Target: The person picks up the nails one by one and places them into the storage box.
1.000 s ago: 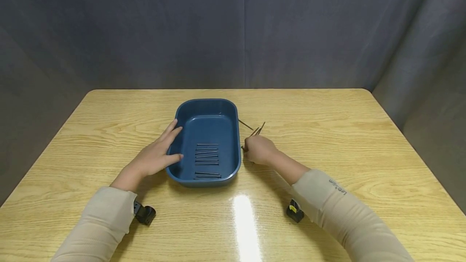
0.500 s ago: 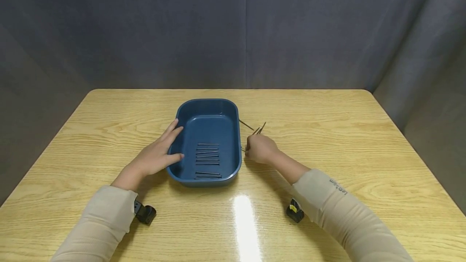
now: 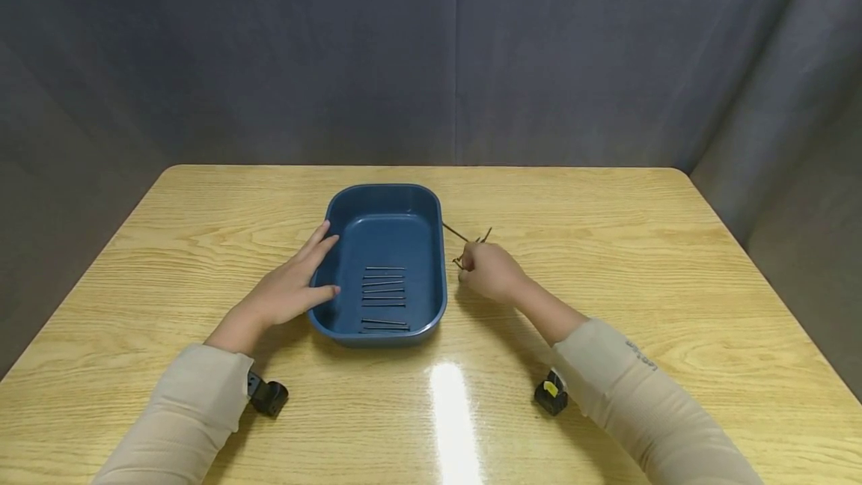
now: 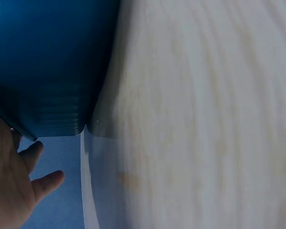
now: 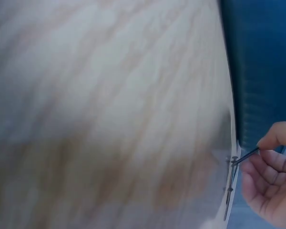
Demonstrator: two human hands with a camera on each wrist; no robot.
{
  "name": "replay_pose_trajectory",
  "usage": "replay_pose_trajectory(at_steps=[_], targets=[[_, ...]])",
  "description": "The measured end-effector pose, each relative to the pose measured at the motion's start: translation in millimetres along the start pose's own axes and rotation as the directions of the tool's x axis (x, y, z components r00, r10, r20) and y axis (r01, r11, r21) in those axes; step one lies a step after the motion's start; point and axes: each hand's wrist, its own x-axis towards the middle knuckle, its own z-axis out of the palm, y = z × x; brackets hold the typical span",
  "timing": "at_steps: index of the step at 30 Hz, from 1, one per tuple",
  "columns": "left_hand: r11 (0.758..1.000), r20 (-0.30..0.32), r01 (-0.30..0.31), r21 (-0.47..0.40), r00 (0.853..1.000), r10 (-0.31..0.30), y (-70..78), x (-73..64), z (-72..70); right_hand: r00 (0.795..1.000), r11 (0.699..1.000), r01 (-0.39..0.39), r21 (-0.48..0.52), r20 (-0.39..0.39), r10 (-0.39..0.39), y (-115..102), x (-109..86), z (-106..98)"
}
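Note:
A deep blue rectangular tray stands on the table, with several long nails lying crosswise in its near half. Spread over its left rim is my left hand, fingers extended, the fingertips touching the wall. Just right of the tray, my right hand pinches a nail between thumb and finger, as the right wrist view shows. Loose nails lie on the table by that hand, partly hidden by it in the head view. Another nail lies close to the tray's right wall.
The wooden table reaches out on both sides of the tray, with a dark grey curtain behind its far edge. Black wrist cameras hang below both sleeves.
My right hand has shifted slightly right and lifted a nail's head into view, turning a little at the wrist. My left hand and the tray have stayed put.

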Motion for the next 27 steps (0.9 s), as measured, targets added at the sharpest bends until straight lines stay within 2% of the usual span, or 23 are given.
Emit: replay_pose_trajectory(at_steps=[7,14,19,27], targets=[[1.000,0.002,-0.006,0.004,1.000,0.006,-0.1,-0.4,-0.6,0.999,0.991,-0.001,0.131,-0.037,0.006,2.1,-2.5,-7.8],[1.000,0.001,-0.001,0.007,1.000,0.001,0.2,-1.0,0.0,0.997,0.983,0.012,0.183,-0.080,0.003,-1.8,-2.4,-15.7],[1.000,-0.005,0.001,0.002,1.000,-0.001,-0.3,-0.1,0.2,0.991,0.983,0.062,0.173,-0.125,-0.041,-6.8,-2.8,-19.1],[1.000,-0.009,0.005,0.014,1.000,-0.005,-1.3,0.6,0.2,0.969,0.985,0.149,0.089,-0.213,-0.127,-17.6,0.0,-22.0]])
